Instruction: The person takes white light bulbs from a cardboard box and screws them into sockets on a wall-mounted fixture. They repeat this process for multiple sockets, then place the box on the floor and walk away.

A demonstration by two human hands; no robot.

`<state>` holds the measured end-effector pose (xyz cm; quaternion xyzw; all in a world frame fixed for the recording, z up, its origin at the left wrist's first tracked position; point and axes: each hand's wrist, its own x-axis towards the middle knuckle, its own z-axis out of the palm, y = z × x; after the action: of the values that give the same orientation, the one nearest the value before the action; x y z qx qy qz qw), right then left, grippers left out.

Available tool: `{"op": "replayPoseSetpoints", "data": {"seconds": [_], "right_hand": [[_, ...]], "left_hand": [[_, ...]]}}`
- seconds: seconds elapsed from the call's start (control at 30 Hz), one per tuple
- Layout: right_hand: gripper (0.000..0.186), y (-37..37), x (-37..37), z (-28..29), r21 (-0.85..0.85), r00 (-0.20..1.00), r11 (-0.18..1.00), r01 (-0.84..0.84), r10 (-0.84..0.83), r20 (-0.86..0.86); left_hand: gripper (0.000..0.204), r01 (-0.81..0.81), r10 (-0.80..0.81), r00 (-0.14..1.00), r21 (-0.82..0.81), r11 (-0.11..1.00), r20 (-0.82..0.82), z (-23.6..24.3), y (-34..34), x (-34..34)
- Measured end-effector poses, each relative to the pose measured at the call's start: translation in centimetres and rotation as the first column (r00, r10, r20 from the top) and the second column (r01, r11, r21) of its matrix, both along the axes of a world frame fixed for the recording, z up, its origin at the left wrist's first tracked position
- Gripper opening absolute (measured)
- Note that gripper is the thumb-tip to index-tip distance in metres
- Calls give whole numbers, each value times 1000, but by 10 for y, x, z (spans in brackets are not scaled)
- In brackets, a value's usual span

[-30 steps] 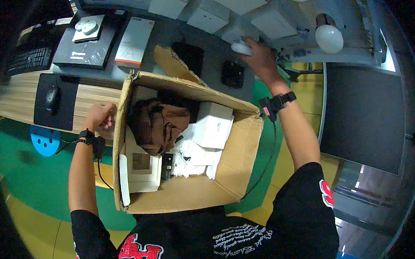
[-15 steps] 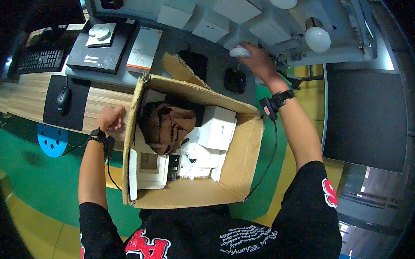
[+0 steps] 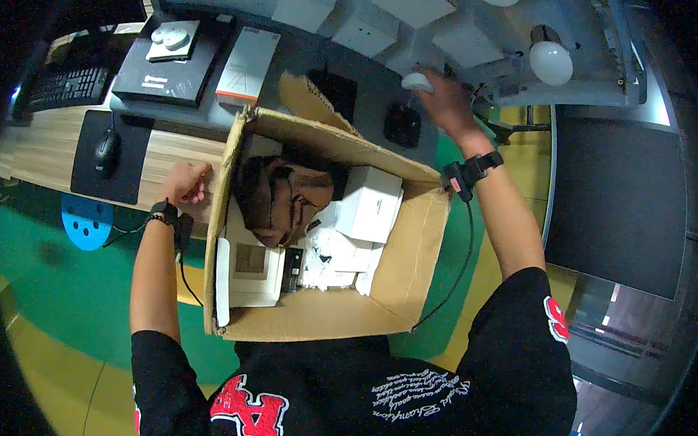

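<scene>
My right hand [image 3: 447, 105], slightly smeared by motion, reaches to the far right and grips a small white rounded object [image 3: 417, 81], whose kind I cannot make out. It is over the dark table, in front of a row of white boxes. My left hand [image 3: 185, 183] rests on the wooden tabletop with its fingers curled in and nothing seen in them. Just right of it stands an open cardboard box [image 3: 321, 322], close to my body. Inside lie a crumpled brown cloth [image 3: 288, 196], a white box [image 3: 370, 206] and an open white tray-like box [image 3: 256, 288].
On the left are a keyboard [image 3: 66, 89], a black mouse [image 3: 106, 154] on its pad, and a flat black box [image 3: 164, 81] bearing a small white device. A white-and-orange box [image 3: 248, 65] lies beside it. White bulbs [image 3: 550, 63] are at the far right, near a dark panel [image 3: 615, 198].
My right hand has moved slightly right with the white rounded object still in its grip. The whole view has shifted a little; my left hand stays on the tabletop.
</scene>
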<state>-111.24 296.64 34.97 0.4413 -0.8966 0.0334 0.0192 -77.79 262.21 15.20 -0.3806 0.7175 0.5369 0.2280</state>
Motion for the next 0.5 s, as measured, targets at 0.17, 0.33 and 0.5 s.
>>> {"op": "replayPoseSetpoints", "data": {"seconds": [0.17,0.33,0.5], "right_hand": [[37,6,-8,-8,-38,995,994,-103,103,-8],[39,-13,4,-10,-90,998,995,-50,52,25],[42,0,-2,-13,-7,1000,1000,3,-3,20]], "left_hand": [[46,-2,0,998,24,1000,58,4,-1,-6],[47,-15,15,999,-1,1000,31,-23,-6,2],[46,8,-7,995,-9,1000,95,-11,-5,-6]]}}
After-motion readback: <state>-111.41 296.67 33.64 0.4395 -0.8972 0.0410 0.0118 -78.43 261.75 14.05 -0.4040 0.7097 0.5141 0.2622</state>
